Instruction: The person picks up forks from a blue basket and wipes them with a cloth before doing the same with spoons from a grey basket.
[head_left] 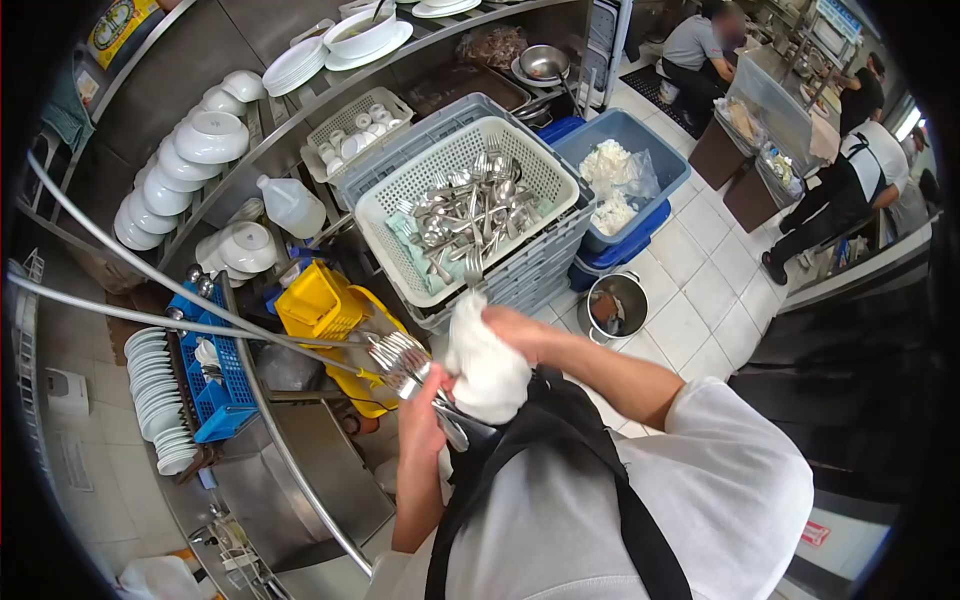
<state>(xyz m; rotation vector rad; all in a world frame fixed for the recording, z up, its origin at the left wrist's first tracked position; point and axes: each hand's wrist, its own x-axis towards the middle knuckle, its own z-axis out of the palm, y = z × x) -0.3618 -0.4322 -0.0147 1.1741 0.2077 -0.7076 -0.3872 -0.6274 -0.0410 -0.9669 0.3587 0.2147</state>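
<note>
The left hand [420, 410] is clenched round a bundle of forks [400, 362] whose tines fan up and away from the body, while the right hand [520, 335], just beside, grips a white cloth [487, 370] pressed against their handles

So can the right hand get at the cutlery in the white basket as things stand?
Probably yes. The white basket is open-topped, its cutlery lies exposed just ahead of the right hand, and nothing stands between. But that hand is wrapped in a white cloth, so it isn't free.
</note>
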